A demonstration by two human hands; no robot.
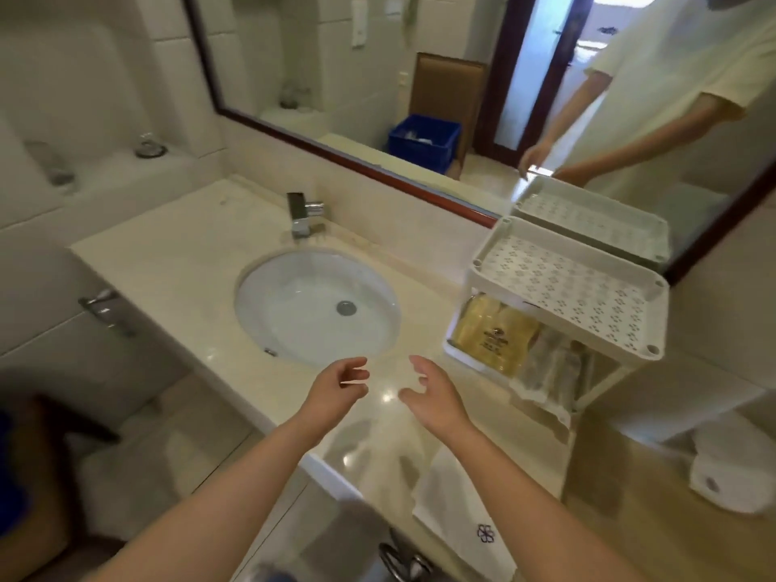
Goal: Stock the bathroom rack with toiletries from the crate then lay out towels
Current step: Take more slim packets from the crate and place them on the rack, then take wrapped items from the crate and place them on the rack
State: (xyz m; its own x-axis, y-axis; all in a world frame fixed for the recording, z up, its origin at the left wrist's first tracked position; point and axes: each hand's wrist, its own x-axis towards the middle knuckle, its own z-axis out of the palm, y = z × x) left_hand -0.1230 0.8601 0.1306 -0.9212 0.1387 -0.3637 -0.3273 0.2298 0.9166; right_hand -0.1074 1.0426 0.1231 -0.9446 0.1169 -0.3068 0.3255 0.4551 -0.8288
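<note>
A white two-tier plastic rack stands on the marble counter, right of the sink, against the mirror. Its top tier is bare; the lower tier holds yellow toiletry packets and clear wrapped items. A white towel with a blue flower emblem hangs over the counter's front edge. My left hand and my right hand hover side by side above the counter's front, fingers loosely curled, holding nothing. The blue crate shows only as a reflection in the mirror.
The oval sink and chrome tap lie just beyond my hands. A white toilet-roll holder hangs on the right wall. A glass stands on the ledge at the left. Drawer handles are below the counter.
</note>
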